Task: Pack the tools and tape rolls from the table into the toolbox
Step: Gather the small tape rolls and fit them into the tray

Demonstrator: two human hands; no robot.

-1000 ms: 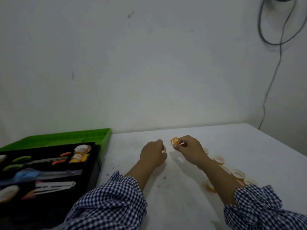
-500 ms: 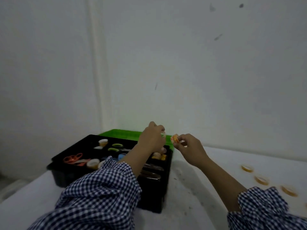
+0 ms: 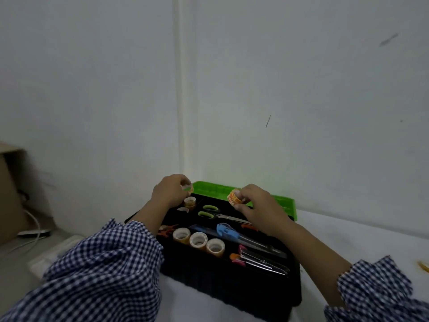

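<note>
The black toolbox [image 3: 222, 284] with its green lid [image 3: 274, 201] open stands on the white table. My left hand [image 3: 168, 191] is above its far left corner, pinching a small clear tape roll [image 3: 187, 188]. Over the back of the box, my right hand [image 3: 257, 205] holds an orange-printed tape roll [image 3: 235, 197]. Inside lie three tape rolls in a row [image 3: 198, 240], another roll [image 3: 190, 202] at the back, green-handled scissors [image 3: 213, 213], a blue utility knife [image 3: 228, 232] and pink-handled cutters [image 3: 253, 259].
A tape roll [image 3: 423, 267] lies on the white table [image 3: 359, 242] at the far right edge. A cardboard box [image 3: 10, 194] and white cables [image 3: 32, 233] are beyond the table on the left. The wall stands close behind the toolbox.
My view swung left from the loose rolls to the toolbox. Both hands carried their tape rolls leftward and are now over the box's interior.
</note>
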